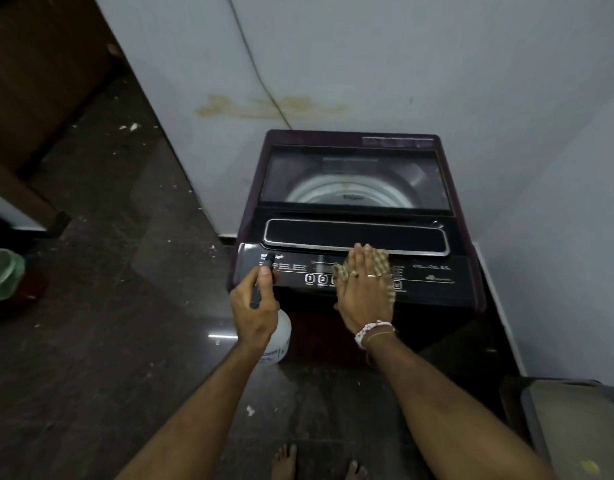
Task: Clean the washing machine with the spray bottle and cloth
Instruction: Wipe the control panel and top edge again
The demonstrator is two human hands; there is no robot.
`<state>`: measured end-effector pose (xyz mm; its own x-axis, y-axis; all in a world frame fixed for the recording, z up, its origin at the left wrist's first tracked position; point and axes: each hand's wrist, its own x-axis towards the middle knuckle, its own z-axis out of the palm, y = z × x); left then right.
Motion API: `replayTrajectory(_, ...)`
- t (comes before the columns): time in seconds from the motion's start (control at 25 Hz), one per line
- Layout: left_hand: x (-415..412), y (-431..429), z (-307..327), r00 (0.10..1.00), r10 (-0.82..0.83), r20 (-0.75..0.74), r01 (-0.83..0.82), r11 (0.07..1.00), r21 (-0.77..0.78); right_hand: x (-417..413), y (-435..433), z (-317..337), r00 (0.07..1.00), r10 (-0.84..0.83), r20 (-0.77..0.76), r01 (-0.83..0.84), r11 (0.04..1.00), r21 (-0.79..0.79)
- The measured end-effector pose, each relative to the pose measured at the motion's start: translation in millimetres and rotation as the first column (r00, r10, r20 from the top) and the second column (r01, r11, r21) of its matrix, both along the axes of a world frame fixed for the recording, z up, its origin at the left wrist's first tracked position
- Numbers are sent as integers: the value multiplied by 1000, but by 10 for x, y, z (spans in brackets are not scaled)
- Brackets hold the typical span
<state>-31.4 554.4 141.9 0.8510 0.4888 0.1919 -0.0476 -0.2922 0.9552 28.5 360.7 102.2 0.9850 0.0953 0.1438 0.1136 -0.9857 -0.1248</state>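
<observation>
A dark purple top-loading washing machine (433, 271) stands against the white wall, its glass lid shut over the drum. My left hand (255, 306) grips a white spray bottle (279, 336) with a black head, its nozzle aimed at the left end of the control panel. My right hand (362, 289) lies flat, fingers together, pressing a checked beige cloth (381, 263) onto the middle of the control panel. The hand hides most of the cloth and some of the panel's buttons.
A dark glossy stone floor (125, 341) spreads to the left. A green plastic tub (2, 275) sits at the far left edge, a wooden door (39, 81) behind it. A grey bin or container (575, 420) stands at the lower right. My bare feet (285, 462) show below.
</observation>
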Motion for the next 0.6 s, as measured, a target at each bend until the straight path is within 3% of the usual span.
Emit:
replayTrajectory(0.2, -146, 585, -77, 998, 64, 22, -64, 997, 36, -17, 1424, -18, 988, 146, -47, -140, 984, 114)
replayTrajectory(0.32, -197, 918, -139, 995, 87, 44, -89, 995, 51, 66, 2019, -66, 935, 339, -103, -332, 940, 78)
replayTrajectory(0.6, -254, 1125, -50, 997, 57, 42, -59, 996, 61, 58, 2016, 5, 881, 466, -76, -470, 881, -46)
